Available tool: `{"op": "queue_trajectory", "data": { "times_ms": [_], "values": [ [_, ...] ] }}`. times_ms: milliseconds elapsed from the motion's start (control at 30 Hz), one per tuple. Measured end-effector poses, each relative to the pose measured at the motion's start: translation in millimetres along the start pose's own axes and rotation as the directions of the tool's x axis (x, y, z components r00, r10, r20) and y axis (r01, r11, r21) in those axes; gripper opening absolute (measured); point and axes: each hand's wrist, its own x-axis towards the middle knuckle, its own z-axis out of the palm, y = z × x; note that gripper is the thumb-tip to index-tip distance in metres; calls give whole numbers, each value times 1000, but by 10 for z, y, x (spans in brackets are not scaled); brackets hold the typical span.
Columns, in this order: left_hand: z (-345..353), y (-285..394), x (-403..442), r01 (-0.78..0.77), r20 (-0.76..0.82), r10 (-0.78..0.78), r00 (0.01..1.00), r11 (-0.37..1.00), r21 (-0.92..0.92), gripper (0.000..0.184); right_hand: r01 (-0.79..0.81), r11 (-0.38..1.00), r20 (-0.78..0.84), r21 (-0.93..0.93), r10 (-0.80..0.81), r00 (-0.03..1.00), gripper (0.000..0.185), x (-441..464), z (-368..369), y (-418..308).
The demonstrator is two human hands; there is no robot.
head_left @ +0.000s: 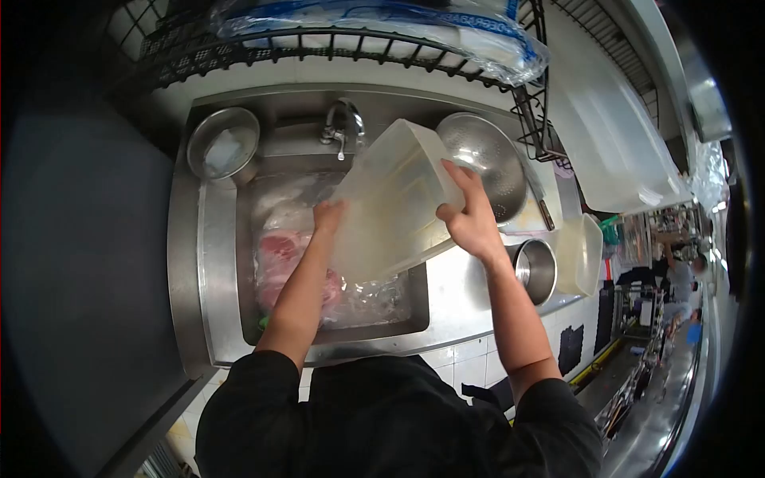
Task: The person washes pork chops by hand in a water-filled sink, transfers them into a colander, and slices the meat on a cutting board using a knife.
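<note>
Whitish plastic container (pixel 390 207) tilts partly over the steel sink (pixel 398 325), both hands (pixel 472 221) gripping its opposite sides

You wear a black top (pixel 366 414), plain and dark across the front. Your left sleeve (pixel 253 402) and right sleeve (pixel 558 426) are the same black, short and loose, ending near the elbows. Your left forearm (pixel 296 299) and right forearm (pixel 514 315) are bare, as are your left hand (pixel 328 216) and right hand (pixel 472 217).
</note>
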Motion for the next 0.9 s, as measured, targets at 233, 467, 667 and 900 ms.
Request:
{"op": "queue_trajectory", "data": {
  "times_ms": [233, 467, 667, 900],
  "values": [
    [-44, 902, -589, 202, 402, 16, 916, 846, -493, 30, 176, 984, -411, 40, -145, 900, 80, -433, 252, 313],
    [-68, 1126, -332, -15, 410, 156, 899, 945, -327, 34, 98, 980, -526, -176, -177, 832, 80, -1097, 1011, 1031],
    [14, 1807, -257, -311, 301, 257, 918, 939, 147, 33, -15, 837, -529, 547, 360, 768, 79, -1006, 1683, 1508],
    [-1015, 2128, -664, -519, 281, 437, 854, 751, 409, 43, -61, 668, -355, 742, 468, 809, 52, -234, 2225, 2107]
  ]
}}
